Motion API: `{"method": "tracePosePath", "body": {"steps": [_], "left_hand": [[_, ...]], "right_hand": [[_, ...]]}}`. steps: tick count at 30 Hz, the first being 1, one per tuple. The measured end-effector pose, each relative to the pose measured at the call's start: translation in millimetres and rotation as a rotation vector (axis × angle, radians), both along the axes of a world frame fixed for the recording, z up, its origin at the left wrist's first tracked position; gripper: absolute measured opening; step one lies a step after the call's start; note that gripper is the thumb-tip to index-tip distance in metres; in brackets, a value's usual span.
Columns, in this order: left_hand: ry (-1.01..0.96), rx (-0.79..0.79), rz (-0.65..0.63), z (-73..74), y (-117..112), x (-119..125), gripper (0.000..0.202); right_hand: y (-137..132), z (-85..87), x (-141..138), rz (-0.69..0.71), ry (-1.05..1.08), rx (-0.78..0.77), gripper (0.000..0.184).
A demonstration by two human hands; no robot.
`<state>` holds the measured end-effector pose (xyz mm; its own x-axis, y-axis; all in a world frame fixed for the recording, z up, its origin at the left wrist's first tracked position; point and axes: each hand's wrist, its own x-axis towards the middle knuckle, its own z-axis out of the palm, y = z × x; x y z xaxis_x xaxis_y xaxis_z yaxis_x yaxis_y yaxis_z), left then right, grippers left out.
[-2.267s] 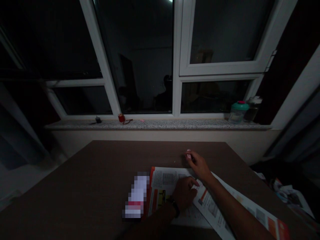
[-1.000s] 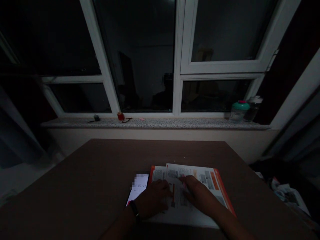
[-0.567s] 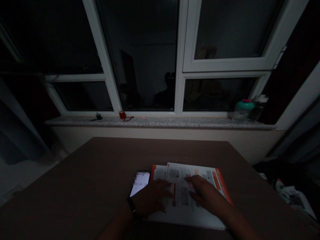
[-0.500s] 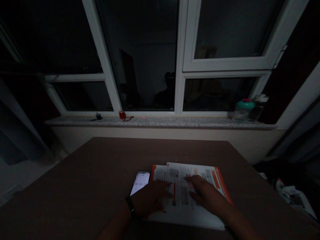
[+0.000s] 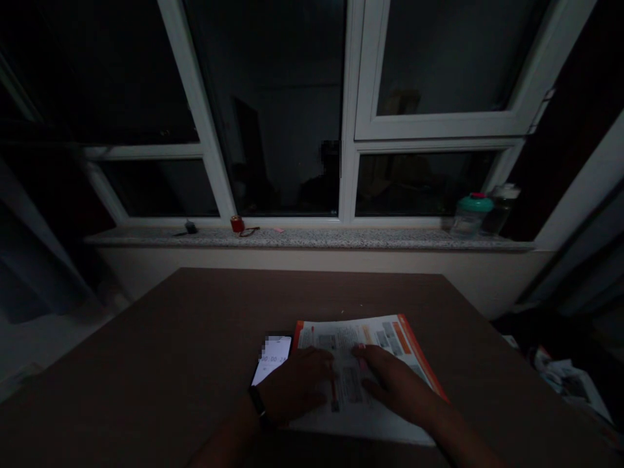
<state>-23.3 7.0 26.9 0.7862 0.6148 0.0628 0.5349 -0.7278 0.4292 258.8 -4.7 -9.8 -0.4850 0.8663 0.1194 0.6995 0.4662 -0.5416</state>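
Observation:
A folded printed sheet with orange edges (image 5: pixel 385 338) lies on the brown table (image 5: pixel 195 325). My left hand (image 5: pixel 295 389) rests flat on its left part, fingers stretched out, a dark band on the wrist. My right hand (image 5: pixel 390 380) lies flat on the sheet's middle, fingers extended toward the far edge. A lit phone (image 5: pixel 272 357) lies on the table just left of the sheet, touching distance from my left hand.
A stone window sill (image 5: pixel 312 239) runs behind the table, with a small red object (image 5: pixel 236 224), a dark small item (image 5: pixel 190 228) and a teal-lidded jar (image 5: pixel 468 214) on it. Crumpled papers (image 5: pixel 565 383) lie on the floor at the right.
The wide sheet was folded over into a smaller stack. Since half a second ago the upper layer has slid into line with the lower one, and both hands have moved slightly nearer.

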Motion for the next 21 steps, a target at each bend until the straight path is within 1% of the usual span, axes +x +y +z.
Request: {"method": "tracePosePath", "body": {"steps": [3, 5, 7, 10, 16, 19, 21], "left_hand": [[0.012, -0.003, -0.014, -2.8, -2.1, 1.8, 0.054], [0.017, -0.013, -0.019, -4.3, -2.5, 1.9, 0.055], [0.025, -0.016, -0.005, -5.0, -2.3, 2.0, 0.053], [0.041, -0.014, 0.019, -4.4, -1.8, 3.1, 0.049], [0.036, 0.023, 0.070, -1.7, -2.3, 5.5, 0.039], [0.038, 0.023, 0.063, 1.5, -3.8, 7.8, 0.034], [0.056, 0.021, 0.060, 3.7, -5.2, 10.0, 0.032]], "right_hand": [[-2.4, 4.5, -6.1, 0.009, -0.012, 0.029, 0.057], [-2.2, 8.5, -8.3, -0.020, -0.018, 0.047, 0.053], [-0.6, 10.9, -8.2, -0.082, -0.025, 0.051, 0.047], [2.6, 9.8, -5.5, -0.179, -0.032, 0.053, 0.040], [4.9, 7.3, -5.7, -0.329, -0.074, 0.053, 0.035], [4.0, 9.2, -7.3, -0.365, -0.083, 0.047, 0.034], [3.6, 9.4, -7.3, -0.358, -0.079, 0.048, 0.035]]}}
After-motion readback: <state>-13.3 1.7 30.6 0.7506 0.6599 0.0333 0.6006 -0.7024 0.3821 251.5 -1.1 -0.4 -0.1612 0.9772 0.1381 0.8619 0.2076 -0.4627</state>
